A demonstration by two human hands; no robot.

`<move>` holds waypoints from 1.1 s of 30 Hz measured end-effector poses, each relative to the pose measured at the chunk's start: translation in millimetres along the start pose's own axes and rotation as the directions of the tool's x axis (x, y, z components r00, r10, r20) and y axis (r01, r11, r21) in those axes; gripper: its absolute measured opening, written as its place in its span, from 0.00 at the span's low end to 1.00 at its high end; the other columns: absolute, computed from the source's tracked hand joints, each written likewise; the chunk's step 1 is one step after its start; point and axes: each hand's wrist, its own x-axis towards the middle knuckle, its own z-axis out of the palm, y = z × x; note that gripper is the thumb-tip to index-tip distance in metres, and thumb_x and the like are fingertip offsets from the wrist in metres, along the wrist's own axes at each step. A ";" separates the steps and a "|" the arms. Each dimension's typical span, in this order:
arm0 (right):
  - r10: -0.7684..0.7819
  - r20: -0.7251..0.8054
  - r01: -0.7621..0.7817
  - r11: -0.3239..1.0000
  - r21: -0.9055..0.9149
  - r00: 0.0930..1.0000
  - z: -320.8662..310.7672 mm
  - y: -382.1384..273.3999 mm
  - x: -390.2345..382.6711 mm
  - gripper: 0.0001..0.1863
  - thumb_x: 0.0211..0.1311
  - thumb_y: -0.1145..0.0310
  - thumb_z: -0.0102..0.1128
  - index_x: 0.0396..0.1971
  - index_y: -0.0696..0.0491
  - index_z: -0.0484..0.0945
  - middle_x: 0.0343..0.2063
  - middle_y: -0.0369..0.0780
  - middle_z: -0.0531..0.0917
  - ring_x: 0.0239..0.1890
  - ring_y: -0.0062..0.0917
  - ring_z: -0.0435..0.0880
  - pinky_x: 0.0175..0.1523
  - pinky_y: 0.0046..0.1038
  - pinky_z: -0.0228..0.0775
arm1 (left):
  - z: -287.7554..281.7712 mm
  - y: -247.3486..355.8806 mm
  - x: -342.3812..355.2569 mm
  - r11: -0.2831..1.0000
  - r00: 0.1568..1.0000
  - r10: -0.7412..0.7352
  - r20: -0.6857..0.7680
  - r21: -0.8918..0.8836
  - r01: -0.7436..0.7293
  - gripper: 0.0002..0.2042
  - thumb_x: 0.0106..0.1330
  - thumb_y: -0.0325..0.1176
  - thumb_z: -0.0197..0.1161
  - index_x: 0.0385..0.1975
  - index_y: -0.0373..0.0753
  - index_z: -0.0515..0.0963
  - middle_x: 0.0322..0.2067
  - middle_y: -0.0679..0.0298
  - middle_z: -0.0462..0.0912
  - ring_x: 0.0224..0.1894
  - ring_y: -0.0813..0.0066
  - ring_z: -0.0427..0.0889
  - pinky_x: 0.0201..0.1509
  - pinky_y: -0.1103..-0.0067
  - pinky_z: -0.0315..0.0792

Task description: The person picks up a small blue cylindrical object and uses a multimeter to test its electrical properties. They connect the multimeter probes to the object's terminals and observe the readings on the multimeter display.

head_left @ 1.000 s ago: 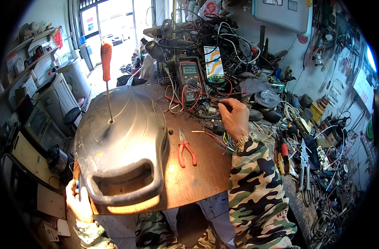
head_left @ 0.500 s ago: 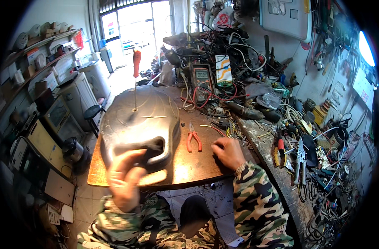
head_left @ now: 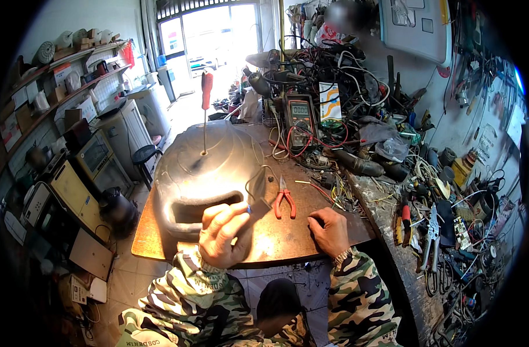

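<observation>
A big rounded dark housing with a wide handle opening sits on the wooden table. A red-handled screwdriver stands upright in a hole in its top. At the housing's front right corner, my left hand is closed, pinching a small dark block with a blue end; a thin wire seems to lead up from the block. My right hand rests curled on the table near its front edge, with nothing visible in its fingers. Between the hands and slightly beyond them lie red-handled pliers, jaws pointing away.
Behind the pliers stands a multimeter with red leads, before a heap of cables. On the right, a worn bench carries wire strippers and many loose tools. A stool stands left of the table.
My left hand has moved right, from in front of the housing's handle to its right corner, and the dark block now shows in it. My right hand stays curled on the table.
</observation>
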 end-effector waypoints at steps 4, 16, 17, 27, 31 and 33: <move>-0.015 -0.009 0.016 1.000 0.026 1.000 -2.3 -1.0 0.4 0.04 0.55 0.73 0.66 0.29 0.58 0.83 0.27 0.46 0.82 0.31 0.40 0.83 0.37 0.35 0.74 | 4.3 -16.5 6.8 0.998 0.999 -0.028 -0.045 0.062 0.031 0.18 0.52 0.23 0.71 0.44 0.34 0.78 0.44 0.54 0.84 0.42 0.55 0.81 0.48 0.69 0.76; 0.005 -0.016 -0.004 0.997 0.081 1.000 -3.1 0.7 -0.7 0.04 0.55 0.73 0.65 0.29 0.57 0.83 0.28 0.45 0.82 0.31 0.41 0.83 0.36 0.36 0.74 | 7.9 -50.4 17.7 0.991 0.994 -0.093 0.057 0.107 0.086 0.16 0.60 0.25 0.63 0.48 0.31 0.77 0.49 0.48 0.80 0.51 0.49 0.78 0.58 0.64 0.71; 0.016 -0.012 -0.015 0.997 0.080 1.000 -3.3 0.1 -0.4 0.04 0.55 0.73 0.65 0.29 0.57 0.83 0.28 0.46 0.82 0.31 0.41 0.83 0.36 0.36 0.74 | 12.3 -46.0 20.5 0.994 0.996 -0.074 0.040 0.086 0.070 0.15 0.60 0.25 0.64 0.48 0.31 0.77 0.49 0.49 0.80 0.51 0.50 0.78 0.58 0.64 0.71; 0.130 -0.004 -0.130 0.990 -0.062 0.991 -32.6 19.4 72.5 0.09 0.56 0.68 0.62 0.30 0.59 0.84 0.26 0.51 0.84 0.31 0.45 0.86 0.37 0.38 0.77 | 86.5 -21.2 10.9 0.934 0.924 -0.191 0.331 -0.228 0.275 0.14 0.55 0.23 0.67 0.43 0.33 0.78 0.45 0.52 0.82 0.46 0.53 0.80 0.51 0.68 0.75; -0.020 -0.382 -0.098 0.953 -0.288 0.924 -43.2 55.7 163.1 0.10 0.57 0.69 0.62 0.35 0.60 0.81 0.27 0.53 0.83 0.33 0.49 0.84 0.40 0.43 0.75 | 90.7 -34.8 -3.6 0.871 0.836 -0.293 0.465 -0.230 0.433 0.15 0.56 0.26 0.68 0.43 0.34 0.78 0.46 0.51 0.81 0.48 0.51 0.79 0.53 0.65 0.74; -0.043 -0.437 -0.183 0.869 -0.460 0.898 -39.2 73.9 204.0 0.13 0.57 0.69 0.62 0.39 0.61 0.78 0.30 0.54 0.83 0.36 0.50 0.83 0.41 0.48 0.74 | 92.6 -37.1 -8.0 0.860 0.804 -0.301 0.513 -0.219 0.461 0.15 0.56 0.27 0.68 0.44 0.34 0.77 0.46 0.50 0.81 0.49 0.50 0.78 0.55 0.64 0.73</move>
